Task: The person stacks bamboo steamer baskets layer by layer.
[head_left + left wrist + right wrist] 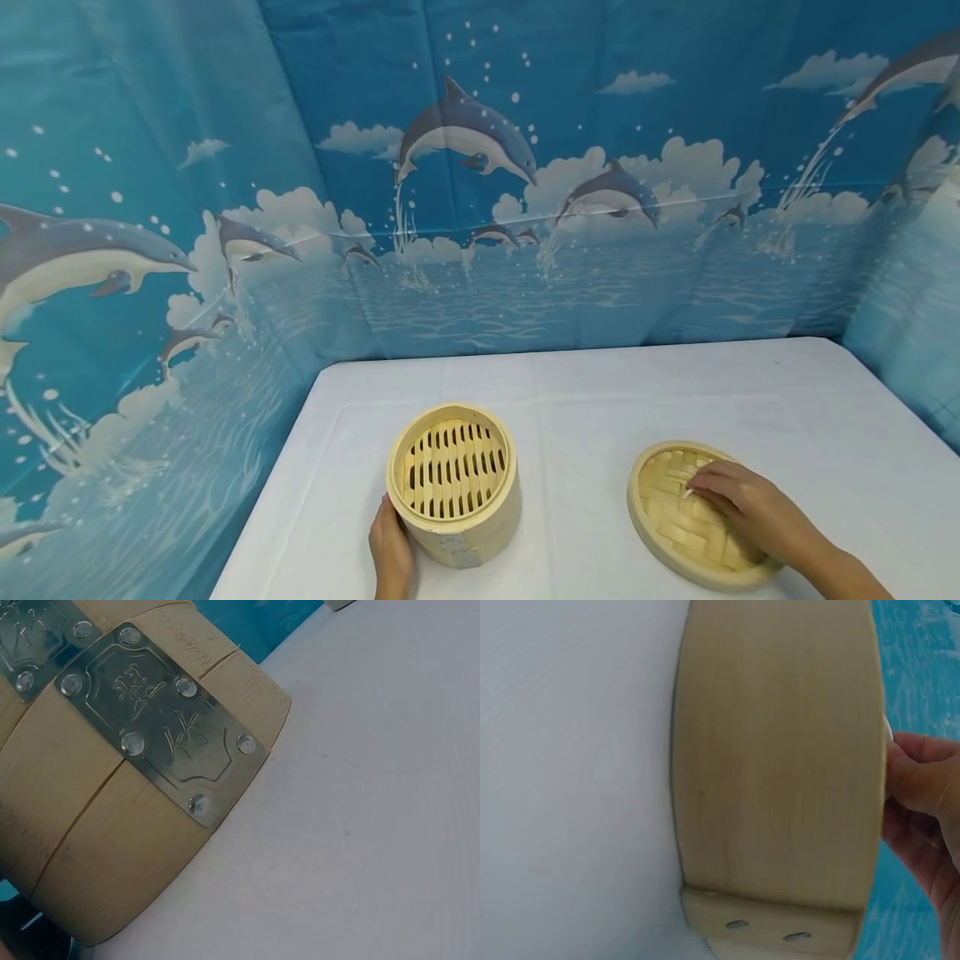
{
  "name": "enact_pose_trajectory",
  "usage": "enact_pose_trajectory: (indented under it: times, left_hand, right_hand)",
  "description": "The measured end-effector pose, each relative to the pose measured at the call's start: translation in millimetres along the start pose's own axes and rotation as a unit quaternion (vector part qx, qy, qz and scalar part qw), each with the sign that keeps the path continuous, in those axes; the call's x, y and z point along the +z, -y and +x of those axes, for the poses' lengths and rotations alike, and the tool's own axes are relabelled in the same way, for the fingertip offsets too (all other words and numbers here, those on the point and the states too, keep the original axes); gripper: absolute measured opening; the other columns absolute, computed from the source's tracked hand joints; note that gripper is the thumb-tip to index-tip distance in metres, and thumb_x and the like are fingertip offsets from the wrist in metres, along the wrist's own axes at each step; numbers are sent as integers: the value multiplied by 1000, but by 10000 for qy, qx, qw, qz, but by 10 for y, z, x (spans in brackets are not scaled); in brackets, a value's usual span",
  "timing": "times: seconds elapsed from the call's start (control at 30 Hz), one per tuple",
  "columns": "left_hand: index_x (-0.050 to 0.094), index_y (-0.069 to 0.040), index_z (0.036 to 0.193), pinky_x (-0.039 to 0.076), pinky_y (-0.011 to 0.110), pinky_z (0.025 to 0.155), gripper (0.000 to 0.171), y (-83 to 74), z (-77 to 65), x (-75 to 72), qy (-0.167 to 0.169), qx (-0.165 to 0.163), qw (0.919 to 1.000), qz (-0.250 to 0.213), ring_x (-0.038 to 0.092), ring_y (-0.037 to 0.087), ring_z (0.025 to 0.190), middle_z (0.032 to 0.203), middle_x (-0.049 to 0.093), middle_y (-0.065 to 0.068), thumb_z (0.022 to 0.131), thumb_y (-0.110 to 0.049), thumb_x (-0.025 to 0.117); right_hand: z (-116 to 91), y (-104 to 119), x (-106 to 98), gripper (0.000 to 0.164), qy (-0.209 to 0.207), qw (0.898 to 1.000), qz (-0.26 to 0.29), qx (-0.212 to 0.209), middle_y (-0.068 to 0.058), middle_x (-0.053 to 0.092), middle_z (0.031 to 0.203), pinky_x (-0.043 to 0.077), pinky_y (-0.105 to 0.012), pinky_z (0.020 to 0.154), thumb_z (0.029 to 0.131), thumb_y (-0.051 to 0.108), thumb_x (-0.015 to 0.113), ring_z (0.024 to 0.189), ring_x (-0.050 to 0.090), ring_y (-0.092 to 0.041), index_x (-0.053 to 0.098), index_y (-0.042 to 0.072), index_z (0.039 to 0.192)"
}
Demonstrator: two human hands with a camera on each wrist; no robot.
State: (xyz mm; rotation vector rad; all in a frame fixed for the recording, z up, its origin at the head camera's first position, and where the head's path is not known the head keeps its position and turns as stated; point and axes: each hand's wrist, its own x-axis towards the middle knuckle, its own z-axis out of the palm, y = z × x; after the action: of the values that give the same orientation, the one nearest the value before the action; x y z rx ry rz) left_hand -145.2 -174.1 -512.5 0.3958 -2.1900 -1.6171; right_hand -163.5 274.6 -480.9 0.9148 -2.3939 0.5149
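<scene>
A stacked bamboo steamer [495,533] stands on the white table, its slatted inside [453,467] facing up uncovered. My left hand [392,546] lies against the steamer's left side, with fingertips just below the rim; its far fingers are hidden. In the left wrist view, metal plates [161,724] with engraved characters are riveted across the steamer's wall. To the right is the round woven steamer lid [675,533]. My right hand [757,508] pinches the small white handle [688,492] at the lid's middle. The right wrist view has the lid's band [780,750] side-on, close over the tablecloth.
A white cloth covers the table [577,433], and a gap of tabletop separates steamer from lid. Behind and at both sides hangs a blue curtain [465,292] printed with dolphins, close to the table's back edge.
</scene>
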Motion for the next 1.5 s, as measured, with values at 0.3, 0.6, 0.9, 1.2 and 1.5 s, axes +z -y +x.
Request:
enact_pose_trajectory:
  times: [0.3, 0.6, 0.9, 1.2, 1.5]
  left_hand:
    - [42, 12, 129, 29, 45, 105, 49, -1, 9, 0, -8, 12, 10000, 77, 36, 35, 126, 134, 43, 23, 103, -21, 18]
    - [41, 11, 131, 29, 44, 105, 48, -1, 17, -2, 9, 36, 10000, 15, 36, 34, 127, 136, 42, 21, 103, -20, 18]
    - [42, 11, 130, 29, 43, 105, 52, 20, 15, -1, -22, -3, 10000, 26, 37, 33, 127, 135, 43, 21, 103, -24, 16]
    - [42, 13, 129, 28, 45, 105, 51, 20, -12, -6, 14, 22, 10000, -60, 36, 35, 126, 134, 42, 23, 103, -23, 17]
    - [43, 15, 127, 29, 44, 104, 50, 13, 1, -3, -64, 123, 9999, -68, 36, 36, 126, 132, 43, 25, 103, -22, 18]
  right_hand:
    - [555, 270, -76, 29, -107, 9987, -46, 503, 6, 62, 87, 52, -21, 69, 66, -8, 75, 79, 60, -14, 69, 11, 87]
    - [1280, 669, -114, 18, -387, 9965, 433, 608, 0, 65, 86, 56, -33, 68, 75, -8, 69, 82, 62, -20, 70, 5, 87]
    - [1776, 1101, 25, 13, 75, 9919, 1057, 699, -2, 67, 87, 55, -29, 74, 79, -5, 68, 85, 63, -18, 70, 5, 88]
    - [2035, 1383, 222, 12, 371, 9895, 1376, 233, -2, 66, 85, 54, -27, 74, 82, -5, 64, 83, 62, -15, 69, 5, 86]
    - [2138, 1557, 410, 12, 575, 9853, 1604, 135, -2, 66, 83, 53, -21, 71, 82, -6, 64, 82, 62, -14, 70, 5, 85]
